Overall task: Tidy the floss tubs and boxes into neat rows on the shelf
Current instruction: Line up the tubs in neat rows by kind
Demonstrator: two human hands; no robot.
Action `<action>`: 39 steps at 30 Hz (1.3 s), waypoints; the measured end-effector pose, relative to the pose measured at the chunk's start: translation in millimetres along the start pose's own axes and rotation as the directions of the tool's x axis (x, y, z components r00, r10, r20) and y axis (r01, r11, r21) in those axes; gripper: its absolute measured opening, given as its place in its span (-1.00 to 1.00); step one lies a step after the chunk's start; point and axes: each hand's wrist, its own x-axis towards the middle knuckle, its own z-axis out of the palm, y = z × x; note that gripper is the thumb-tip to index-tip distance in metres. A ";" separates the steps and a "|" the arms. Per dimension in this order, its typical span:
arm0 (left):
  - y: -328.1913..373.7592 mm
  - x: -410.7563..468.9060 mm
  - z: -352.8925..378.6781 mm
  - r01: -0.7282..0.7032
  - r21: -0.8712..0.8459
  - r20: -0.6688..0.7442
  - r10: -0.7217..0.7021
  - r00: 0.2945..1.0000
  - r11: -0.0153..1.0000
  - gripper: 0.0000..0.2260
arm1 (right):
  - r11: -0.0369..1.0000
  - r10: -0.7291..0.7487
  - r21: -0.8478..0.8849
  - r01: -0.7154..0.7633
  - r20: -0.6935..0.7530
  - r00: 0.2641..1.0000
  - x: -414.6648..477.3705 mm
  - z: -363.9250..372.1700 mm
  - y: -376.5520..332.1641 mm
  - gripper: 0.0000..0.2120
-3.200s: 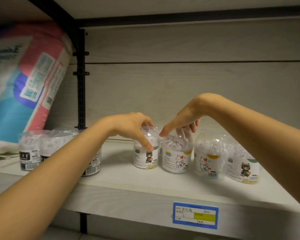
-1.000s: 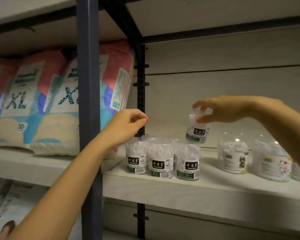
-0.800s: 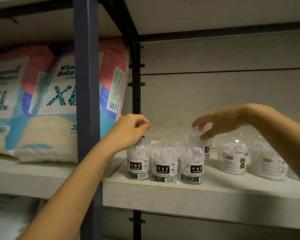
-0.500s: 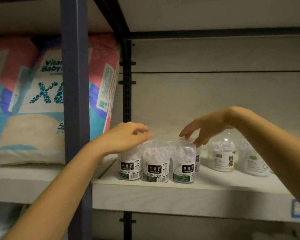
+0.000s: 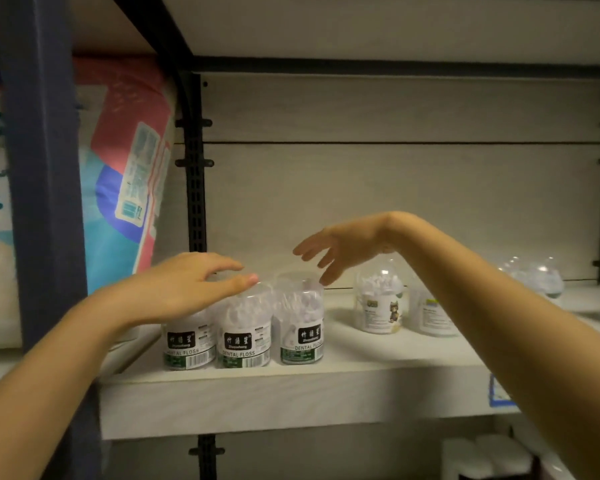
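Floss tubs [image 5: 245,327]: three clear ones with black labels, side by side at the shelf [image 5: 291,400] front edge, left end, each packed with white floss picks. Left hand [image 5: 184,289] lies loose over the two leftmost lids, gripping nothing. Right hand [image 5: 343,247] hovers spread above the third, empty. Cartoon-label tubs [image 5: 380,303] stand apart to the right, also holding white picks.
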 end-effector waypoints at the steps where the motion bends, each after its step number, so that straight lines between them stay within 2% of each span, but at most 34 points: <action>1: 6.7 3.2 1.4 -0.025 0.036 -0.089 0.028 0.996 0.999 -0.20 | 0.999 -0.015 -0.050 0.012 -0.064 0.998 -10.1 -6.9 6.0 -0.38; 3: 28.1 9.2 7.5 -0.092 0.075 -0.308 0.111 0.945 0.993 -0.39 | 0.994 -0.044 -0.111 0.021 -0.211 0.976 -37.2 -21.1 22.5 -0.44; 5: 59.2 12.8 15.4 -0.198 0.060 -0.497 0.201 0.844 0.978 -0.60 | 0.996 -0.052 -0.090 0.024 -0.326 0.944 -69.4 -32.0 43.1 -0.50; 7: 91.1 16.3 25.7 -0.301 0.038 -0.554 0.271 0.787 0.953 -0.74 | 0.997 -0.041 -0.078 0.013 -0.374 0.927 -98.9 -37.2 66.8 -0.55; 9: 119.7 22.9 37.8 -0.358 0.034 -0.520 0.323 0.791 0.933 -0.81 | 0.992 -0.014 -0.122 -0.037 -0.391 0.920 -122.5 -39.8 95.0 -0.58; 11: 141.2 32.9 50.6 -0.360 0.033 -0.459 0.334 0.823 0.933 -0.80 | 0.987 0.025 -0.135 -0.086 -0.401 0.916 -140.9 -41.4 125.1 -0.59; 19: 208.2 73.2 96.4 -0.224 -0.078 -0.279 0.194 0.940 0.971 -0.66 | 0.984 0.129 -0.076 -0.158 -0.299 0.946 -173.8 -50.3 231.8 -0.46; 24: 247.0 93.3 114.5 -0.260 0.050 -0.273 0.264 0.925 0.964 -0.59 | 0.994 0.104 -0.011 -0.109 -0.217 0.971 -168.0 -52.0 260.9 -0.44; 31: 284.2 132.0 117.8 -0.218 0.319 0.064 0.209 0.976 0.923 -0.38 | 0.995 0.087 0.058 -0.079 -0.155 0.984 -148.4 -48.3 269.7 -0.48; 35: 291.5 147.3 99.6 -0.167 0.238 0.320 0.085 0.944 0.957 -0.34 | 0.996 0.041 0.087 -0.034 -0.073 0.997 -159.0 -55.2 276.2 -0.47; 37: 294.9 150.5 97.0 -0.180 0.225 0.329 0.100 0.939 0.958 -0.34 | 0.997 0.037 0.071 -0.033 -0.045 0.998 -165.8 -58.1 280.5 -0.46; 39: 298.3 153.4 102.0 -0.202 0.207 0.281 0.140 0.949 0.957 -0.36 | 0.998 0.058 0.044 -0.055 -0.064 0.996 -169.1 -56.6 283.7 -0.47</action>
